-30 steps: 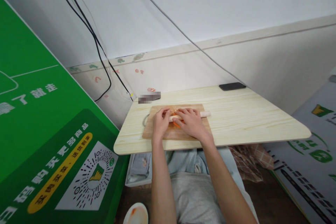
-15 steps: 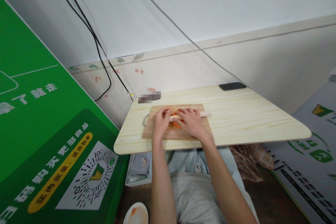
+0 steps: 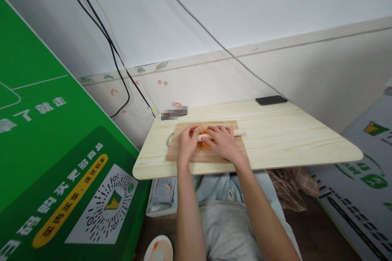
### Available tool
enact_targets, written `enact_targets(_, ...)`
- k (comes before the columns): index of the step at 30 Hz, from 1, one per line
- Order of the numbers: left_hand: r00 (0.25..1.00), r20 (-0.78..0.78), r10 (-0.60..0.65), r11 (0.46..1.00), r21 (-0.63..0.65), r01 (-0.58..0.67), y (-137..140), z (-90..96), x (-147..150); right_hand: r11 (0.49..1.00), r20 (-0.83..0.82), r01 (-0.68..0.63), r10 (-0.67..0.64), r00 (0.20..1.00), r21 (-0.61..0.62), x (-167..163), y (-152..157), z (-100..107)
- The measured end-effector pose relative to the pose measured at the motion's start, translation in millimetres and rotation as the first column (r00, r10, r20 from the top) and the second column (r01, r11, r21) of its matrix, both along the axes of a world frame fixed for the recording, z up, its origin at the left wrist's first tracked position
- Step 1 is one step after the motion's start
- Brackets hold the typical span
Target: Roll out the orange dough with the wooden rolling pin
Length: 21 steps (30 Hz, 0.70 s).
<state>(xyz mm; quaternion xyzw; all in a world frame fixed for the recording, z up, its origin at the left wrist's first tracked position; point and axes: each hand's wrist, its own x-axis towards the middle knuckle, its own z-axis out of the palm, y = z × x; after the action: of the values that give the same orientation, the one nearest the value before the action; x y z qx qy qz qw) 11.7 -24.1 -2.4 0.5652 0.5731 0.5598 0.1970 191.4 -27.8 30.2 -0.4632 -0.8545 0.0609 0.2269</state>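
A pale wooden rolling pin [image 3: 204, 137] lies crosswise on a wooden cutting board [image 3: 208, 156]. My left hand [image 3: 187, 142] is curled over the pin's left end. Farther right, my right hand [image 3: 225, 142] rests across the pin with its fingers bent over it, and the right end sticks out beyond them. Beneath the pin shows an orange, dough-like piece [image 3: 207, 142], mostly hidden by the pin and my hands. Orange smears mark the board behind the pin.
The board lies on a light wooden table [image 3: 294, 138]. At the back are a black phone [image 3: 271, 100] and a blurred-out dark object [image 3: 174, 113]. A green panel [image 3: 45, 102] stands at left. Below the table are a stained white dish [image 3: 159, 248] and a white box [image 3: 162, 195].
Very little differs. The orange piece under the pin looks slightly shifted; both hands and the rolling pin stay in nearly the same place.
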Motion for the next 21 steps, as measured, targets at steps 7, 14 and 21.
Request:
enact_targets(7,1.000,-0.002,0.007,1.000,-0.001,-0.007,-0.4,1.4,0.8,1.000,0.005,-0.001,0.001,1.000,-0.005,0.0,-0.8,2.2)
enact_targets(14,1.000,-0.007,0.008,1.000,0.003,-0.008,-0.1,0.6,0.4,1.000,0.013,0.002,-0.002,1.000,-0.007,-0.4,-0.9,3.5)
enact_targets(21,1.000,-0.013,0.006,1.000,0.003,-0.006,0.5,0.6,0.0,1.000,0.003,-0.002,0.002,1.000,0.011,0.4,0.6,-0.4)
